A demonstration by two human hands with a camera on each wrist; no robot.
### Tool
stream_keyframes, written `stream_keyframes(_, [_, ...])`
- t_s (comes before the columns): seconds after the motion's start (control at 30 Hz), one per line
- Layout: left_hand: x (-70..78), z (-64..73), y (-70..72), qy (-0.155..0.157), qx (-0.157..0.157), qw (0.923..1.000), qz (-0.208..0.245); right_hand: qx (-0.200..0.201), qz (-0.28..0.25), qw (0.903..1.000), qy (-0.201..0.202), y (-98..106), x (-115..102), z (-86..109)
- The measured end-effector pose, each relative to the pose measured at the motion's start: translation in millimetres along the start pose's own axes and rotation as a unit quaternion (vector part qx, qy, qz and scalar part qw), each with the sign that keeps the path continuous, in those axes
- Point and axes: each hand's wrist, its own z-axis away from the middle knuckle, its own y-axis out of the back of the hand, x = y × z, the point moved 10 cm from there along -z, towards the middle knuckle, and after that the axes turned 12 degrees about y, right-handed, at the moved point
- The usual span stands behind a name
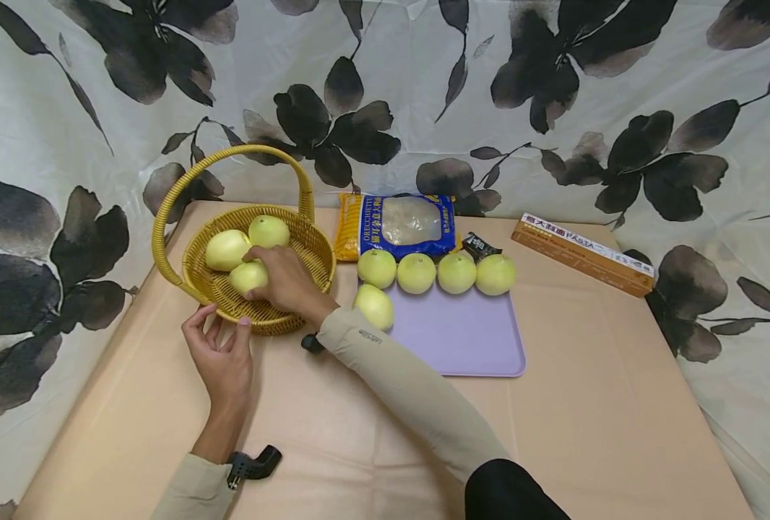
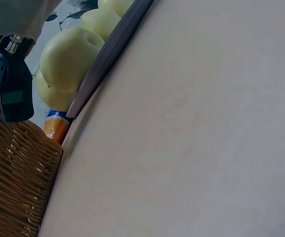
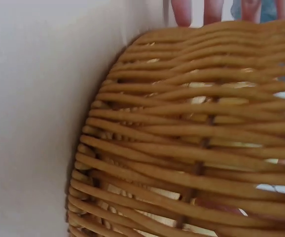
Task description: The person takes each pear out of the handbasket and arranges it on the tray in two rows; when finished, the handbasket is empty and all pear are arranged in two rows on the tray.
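beige sleeve (image 1: pixel 417 393) leads to the right hand (image 1: pixel 287 280) pinching a pale green fruit (image 1: pixel 245 277) inside the wicker basket (image 1: pixel 315 263), the left hand (image 1: pixel 222 361) loosely spread by its near side, and a bag (image 1: pixel 394 224) reading "orecchiette" lies to the right.

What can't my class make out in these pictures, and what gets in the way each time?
- Head view: the purple tray's lower-left corner, behind the right sleeve.
- Head view: part of the held fruit, covered by the right hand.
- Head view: the black packet's print, too small.
- Right wrist view: most of the basket's inside, screened by its wall.
- Left wrist view: the topmost fruit, cut by the edge.
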Motion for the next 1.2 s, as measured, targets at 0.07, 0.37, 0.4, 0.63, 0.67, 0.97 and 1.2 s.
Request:
stream_keyframes(0.07, [-0.1,0.0,-0.4,0.0,0.002,1.0,-0.004,0.009,-0.008,0.9999,0.0,4.1,-1.8,3.4])
stream_keyframes(0.37, [0.1,0.9,0.1,0.001,0.008,1.0,-0.003,0.037,-0.035,0.9986,-0.016,32.7,-12.8,22.3])
stream_keyframes(0.4, [0.3,1.0,0.2,0.001,0.008,1.0,-0.004,0.041,-0.04,0.9983,-0.016,36.9,-14.2,25.1])
stream_keyframes(0.63, [1.1,0.8,0.1,-0.001,0.003,1.0,-0.005,0.085,-0.07,0.9939,0.004,69.2,-18.0,52.0])
stream_keyframes(0.67, [1.2,0.8,0.1,0.0,0.002,1.0,-0.007,0.09,-0.075,0.9931,0.003,73.2,-16.7,56.5])
stream_keyframes(0.97, [2.0,1.7,0.4,0.002,-0.002,0.9999,-0.017,0.135,-0.109,0.9847,-0.015,103.4,7.2,97.4])
stream_keyframes(1.2, [2.5,2.0,-0.6,0.003,-0.003,0.9998,-0.02,0.164,-0.143,0.9753,-0.037,121.0,30.6,128.5])
